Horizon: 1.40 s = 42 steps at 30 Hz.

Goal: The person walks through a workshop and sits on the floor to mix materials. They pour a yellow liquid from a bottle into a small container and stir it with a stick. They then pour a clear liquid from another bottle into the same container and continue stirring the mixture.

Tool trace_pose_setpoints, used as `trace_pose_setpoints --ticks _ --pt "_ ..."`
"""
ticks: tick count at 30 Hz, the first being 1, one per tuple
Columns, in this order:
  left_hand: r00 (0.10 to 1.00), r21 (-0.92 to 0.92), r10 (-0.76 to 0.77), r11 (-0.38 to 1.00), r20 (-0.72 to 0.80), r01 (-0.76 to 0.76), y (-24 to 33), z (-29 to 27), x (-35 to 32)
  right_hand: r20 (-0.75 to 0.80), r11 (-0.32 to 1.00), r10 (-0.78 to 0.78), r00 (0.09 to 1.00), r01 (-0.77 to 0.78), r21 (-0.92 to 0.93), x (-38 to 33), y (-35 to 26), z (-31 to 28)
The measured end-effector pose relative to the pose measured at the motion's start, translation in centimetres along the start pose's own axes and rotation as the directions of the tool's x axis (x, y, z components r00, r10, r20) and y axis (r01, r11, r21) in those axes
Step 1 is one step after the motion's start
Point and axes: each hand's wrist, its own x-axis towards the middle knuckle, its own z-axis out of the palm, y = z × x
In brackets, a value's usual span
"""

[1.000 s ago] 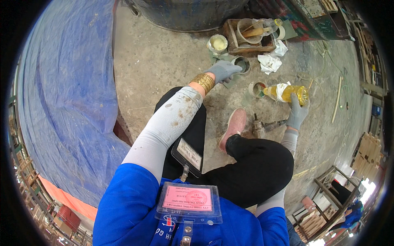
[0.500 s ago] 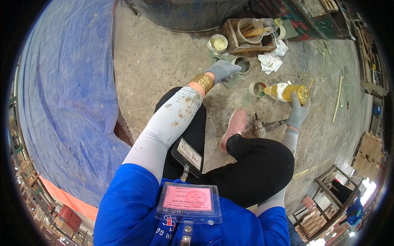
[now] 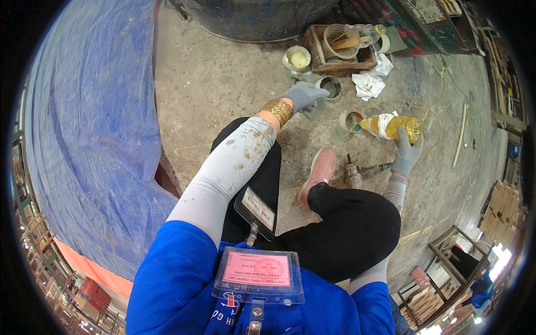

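My left hand (image 3: 305, 96), in a grey glove, is closed on the near left rim of a small cup (image 3: 331, 87) with dark contents, which stands on the floor. In my gloved right hand (image 3: 407, 152) is a bottle of yellow liquid (image 3: 396, 127), gripped near its base, with a white cloth (image 3: 383, 125) wrapped round it. The bottle lies tilted, its neck pointing left at the mouth of another small cup (image 3: 352, 121). Whether liquid is flowing cannot be made out.
A tub of cream-coloured stuff (image 3: 296, 59) stands beside a wooden box (image 3: 342, 67) of containers. Crumpled white paper (image 3: 368, 86) lies nearby. A power tool (image 3: 354, 175) rests by my pink shoe (image 3: 322, 169). Blue tarpaulin (image 3: 95, 128) covers the left; a large drum (image 3: 257, 19) stands at the back.
The bottle and my right hand have shifted very slightly. My left hand stays at the cup with dark contents.
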Motion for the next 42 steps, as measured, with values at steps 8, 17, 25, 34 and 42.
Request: trace_pose_setpoints --ticks 8,17,25,34,42 --pt "1.0 -0.002 -0.007 1.0 -0.006 0.007 -0.12 0.02 0.31 0.0 0.999 0.017 1.0 -0.017 0.04 0.05 0.1 -0.08" --pt "1.0 -0.037 0.008 0.999 -0.014 -0.009 -0.36 -0.18 0.35 -0.014 1.0 -0.001 1.0 0.001 0.001 0.28 0.42 0.02" --pt "1.0 0.008 0.001 1.0 -0.014 -0.001 -0.16 -0.09 0.11 -0.009 1.0 -0.006 1.0 0.007 0.003 0.01 0.18 -0.06" --pt "1.0 -0.007 -0.007 1.0 -0.013 0.007 -0.18 -0.01 0.22 -0.002 0.999 -0.029 1.0 0.029 -0.016 0.03 0.48 -0.32" --pt "0.999 -0.007 0.023 1.0 -0.026 -0.024 -0.27 0.01 0.32 0.0 0.998 -0.005 1.0 0.005 0.057 0.0 0.37 -0.34"
